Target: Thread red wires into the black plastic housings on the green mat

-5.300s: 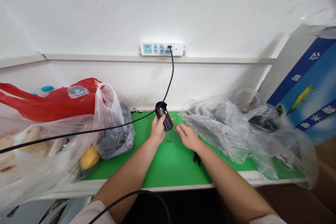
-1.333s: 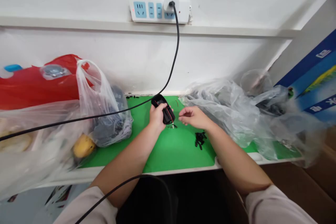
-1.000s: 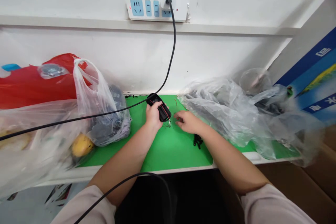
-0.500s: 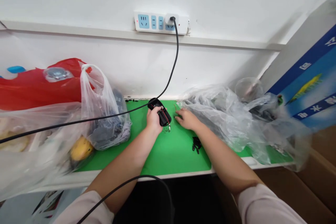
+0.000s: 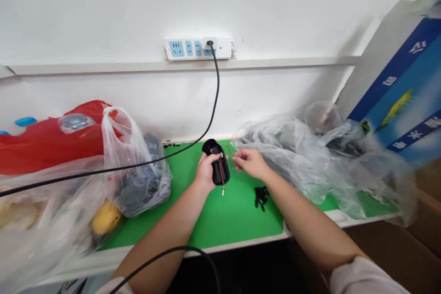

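My left hand (image 5: pixel 206 172) is closed around a black plastic housing (image 5: pixel 220 175), its thumb over the inside. The housing is long and rounded, with its open side toward me. A thin red wire (image 5: pixel 221 167) runs across it, and a small metal tip hangs past its lower end. Just to the right, my right hand (image 5: pixel 251 162) has thumb and fingertips pinched together, apart from the housing. Whatever lies in that pinch is too small to make out. A thin brownish strand (image 5: pixel 229 149) is beside the fingertips. Small black parts (image 5: pixel 261 197) lie in a pile below my right hand.
Clear plastic bags (image 5: pixel 289 156) crowd the right side of the green mat (image 5: pixel 237 225). On the left stand a white plastic bag (image 5: pixel 138 179), a red bag (image 5: pixel 82 133) and a yellow object (image 5: pixel 106 217). A black cable (image 5: pixel 217 85) from the power strip (image 5: pixel 225 48) crosses behind my hands.
The view has shifted. My left hand has turned the housing more upright and lifted it slightly. My right fingers, loosely curled over the mat before, are now pinched together near the housing.
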`<act>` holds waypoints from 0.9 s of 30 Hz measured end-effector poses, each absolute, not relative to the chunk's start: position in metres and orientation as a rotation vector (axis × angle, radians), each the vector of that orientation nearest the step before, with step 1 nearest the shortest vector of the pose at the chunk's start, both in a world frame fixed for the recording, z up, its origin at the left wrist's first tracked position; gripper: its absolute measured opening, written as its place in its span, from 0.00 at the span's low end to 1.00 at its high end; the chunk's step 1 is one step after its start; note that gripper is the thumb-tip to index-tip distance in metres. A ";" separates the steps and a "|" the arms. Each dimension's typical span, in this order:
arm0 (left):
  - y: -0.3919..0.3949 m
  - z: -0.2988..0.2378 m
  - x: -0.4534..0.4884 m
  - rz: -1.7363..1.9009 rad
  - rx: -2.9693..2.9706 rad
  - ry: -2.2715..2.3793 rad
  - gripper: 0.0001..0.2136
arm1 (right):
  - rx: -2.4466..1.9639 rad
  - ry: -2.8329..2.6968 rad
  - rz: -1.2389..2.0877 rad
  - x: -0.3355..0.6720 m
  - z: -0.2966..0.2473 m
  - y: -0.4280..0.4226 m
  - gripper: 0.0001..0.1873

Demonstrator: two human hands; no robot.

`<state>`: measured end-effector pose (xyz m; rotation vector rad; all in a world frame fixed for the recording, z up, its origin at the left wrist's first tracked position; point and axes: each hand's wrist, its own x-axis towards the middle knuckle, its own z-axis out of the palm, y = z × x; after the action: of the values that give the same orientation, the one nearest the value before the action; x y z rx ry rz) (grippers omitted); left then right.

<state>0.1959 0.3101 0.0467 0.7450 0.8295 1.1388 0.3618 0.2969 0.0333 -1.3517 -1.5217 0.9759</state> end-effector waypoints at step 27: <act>0.299 0.054 0.199 1.023 0.804 0.764 0.13 | -0.857 -1.537 1.342 0.374 0.050 0.282 0.16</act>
<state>0.1988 0.2986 0.0535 0.8044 0.7640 1.0229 0.3737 0.2822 0.0497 -0.8567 -1.5372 1.3424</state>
